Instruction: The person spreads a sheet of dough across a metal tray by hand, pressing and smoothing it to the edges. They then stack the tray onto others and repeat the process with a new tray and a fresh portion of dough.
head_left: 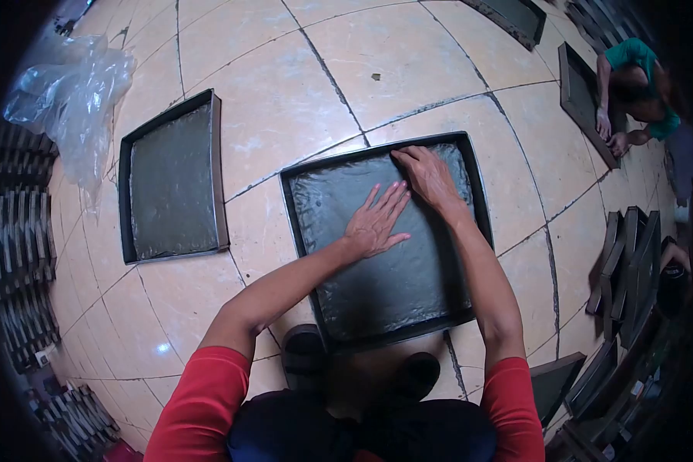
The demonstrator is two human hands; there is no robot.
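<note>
Evidently, tray (476, 185): set on the floor (423, 85) before the person, and filled with dark, wet-looking paste (393, 277).
Left hand (379, 222): laid palm down on the paste, near the middle of the tray, fingers apart; nothing seems to be held.
Right hand (431, 181): placed by the tray's far wall, fingers bent down toward the paste; whether anything is clamped beneath them cannot be told.
Risk on the paste: dents could be left if the palm is pressed unevenly, and some paste could be lifted if it clings to the skin.
Risk at the far wall: the paste's edge could be gouged if the bent fingertips are dug in.
Risk at the near wall: the tray could be nudged if a shoe (302, 354) is shifted; whether the wall is touched by it cannot be told.
Hidden in the tray: part of the right wall is covered by the right forearm (481, 273), and the near paste is darkened by shadow, so its finish is hard to judge.
Right of the tray: a co-worker (645, 88) is blurred, and stacked trays (631, 262) are half lost in darkness.
Left of the tray: a stack (19, 231) is cut off by the view's dark border.
</note>
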